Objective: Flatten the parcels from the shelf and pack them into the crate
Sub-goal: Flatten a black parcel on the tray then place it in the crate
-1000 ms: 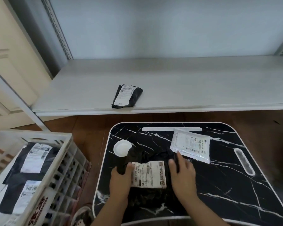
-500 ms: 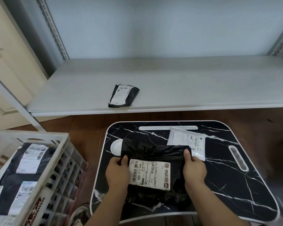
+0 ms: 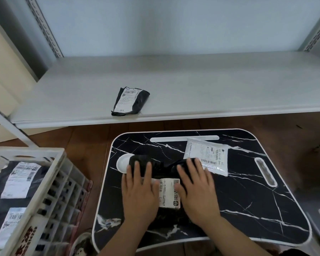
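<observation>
A black parcel [image 3: 169, 191] with a white label lies on the black marble-pattern lap table [image 3: 248, 209]. My left hand [image 3: 139, 189] and my right hand [image 3: 196, 185] press flat on it with straight fingers, one on each side of the label. A white parcel [image 3: 207, 154] lies just beyond my right hand on the table. Another black parcel [image 3: 129, 100] sits folded near the front edge of the grey shelf [image 3: 211, 85]. The white crate [image 3: 50, 182] at the lower left holds black parcels [image 3: 13, 183] with white labels.
A brown wooden floor shows between shelf and table. The table has a round white recess [image 3: 122, 162] by my left hand and a slot [image 3: 265, 171] on its right. A slanted white shelf post [image 3: 11, 126] rises above the crate. A grey object stands at the right edge.
My hands let go of the black parcel's upper corners and now lie flat on it, closer together beside the label. The parcel lies flatter.
</observation>
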A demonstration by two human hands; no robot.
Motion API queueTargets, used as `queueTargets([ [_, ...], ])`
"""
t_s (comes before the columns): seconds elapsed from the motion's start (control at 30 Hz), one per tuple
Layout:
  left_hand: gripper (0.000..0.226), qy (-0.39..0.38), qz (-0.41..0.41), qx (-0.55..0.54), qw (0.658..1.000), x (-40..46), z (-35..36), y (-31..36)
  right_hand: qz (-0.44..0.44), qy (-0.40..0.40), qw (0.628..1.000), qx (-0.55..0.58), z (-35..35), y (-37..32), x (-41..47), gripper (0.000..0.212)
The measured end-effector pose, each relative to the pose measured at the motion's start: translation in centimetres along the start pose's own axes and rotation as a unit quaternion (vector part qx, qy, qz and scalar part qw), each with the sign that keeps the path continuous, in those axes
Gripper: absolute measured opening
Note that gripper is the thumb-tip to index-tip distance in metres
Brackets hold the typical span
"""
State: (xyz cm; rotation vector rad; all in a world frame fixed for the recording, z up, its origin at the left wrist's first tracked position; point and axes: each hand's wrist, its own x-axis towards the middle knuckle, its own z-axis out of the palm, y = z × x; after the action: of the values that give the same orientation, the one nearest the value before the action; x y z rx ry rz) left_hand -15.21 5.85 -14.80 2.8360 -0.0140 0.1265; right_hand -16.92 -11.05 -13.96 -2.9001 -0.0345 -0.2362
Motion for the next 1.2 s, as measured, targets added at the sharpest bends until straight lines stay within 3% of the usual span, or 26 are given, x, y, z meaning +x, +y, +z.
queueTargets([
  [0.13, 0.062, -0.019, 0.071, 0.045, 0.996, -0.2, 1.8, 0.0, -0.087, -0.050, 0.993, -0.065, 2.0, 0.0, 0.3, 0.070],
  [0.3, 0.065, -0.039, 0.118, 0.067, 0.990, 0.1, 3.2, -0.9, -0.089, -0.085, 0.990, -0.073, 3.8, 0.5, 0.3, 0.072],
  [0.77, 0.062, -0.095, 0.096, 0.073, 0.988, 1.0, 4.8, -1.4, -0.070, -0.149, 0.984, -0.065, 5.1, 0.9, 1.1, 0.060],
  [1.07, 0.064, -0.098, 0.095, 0.078, 0.988, 1.1, 4.7, -1.5, -0.056, -0.175, 0.980, -0.076, 5.1, 0.5, 1.2, 0.067],
  [1.2, 0.065, -0.088, 0.097, 0.066, 0.989, 1.1, 4.5, -2.0, -0.048, -0.167, 0.982, -0.073, 4.6, 0.3, 1.3, 0.083],
])
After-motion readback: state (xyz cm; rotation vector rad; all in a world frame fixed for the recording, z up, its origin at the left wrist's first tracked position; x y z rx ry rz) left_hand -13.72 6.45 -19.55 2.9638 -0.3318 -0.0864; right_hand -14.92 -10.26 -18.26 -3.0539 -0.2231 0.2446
